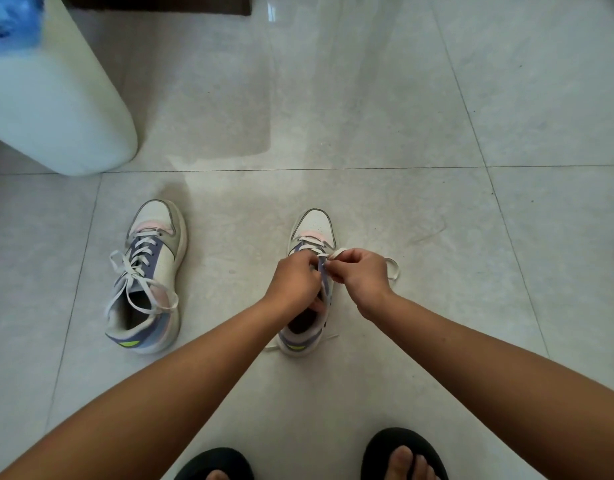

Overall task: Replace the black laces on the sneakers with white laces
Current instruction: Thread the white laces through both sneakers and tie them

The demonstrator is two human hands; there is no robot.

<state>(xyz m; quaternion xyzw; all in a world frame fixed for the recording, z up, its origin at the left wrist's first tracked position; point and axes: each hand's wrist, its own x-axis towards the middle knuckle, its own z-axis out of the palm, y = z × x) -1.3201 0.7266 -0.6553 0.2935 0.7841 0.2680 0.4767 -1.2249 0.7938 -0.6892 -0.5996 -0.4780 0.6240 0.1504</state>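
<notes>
Both hands, left hand [293, 277] and right hand [359, 277], pinch the limp, flat white lace [392, 270] over the right sneaker [314, 225]; best held near its tip.

Soft, even daylight on a glossy floor, with wide-angle bending toward the edges.

The pale tiled floor [385, 116] carries a broad milky sheen at upper centre, as if light falls from ahead. Shadows are faint and short: a soft one sits beside the toe of the left sneaker [149, 271]. The middle of the view is fairly sharp; grout lines curve near the borders. The white bin [52, 98] and blue bag [11, 19] at upper left are smeared and out of focus. A dark blur shows at the right edge.
</notes>
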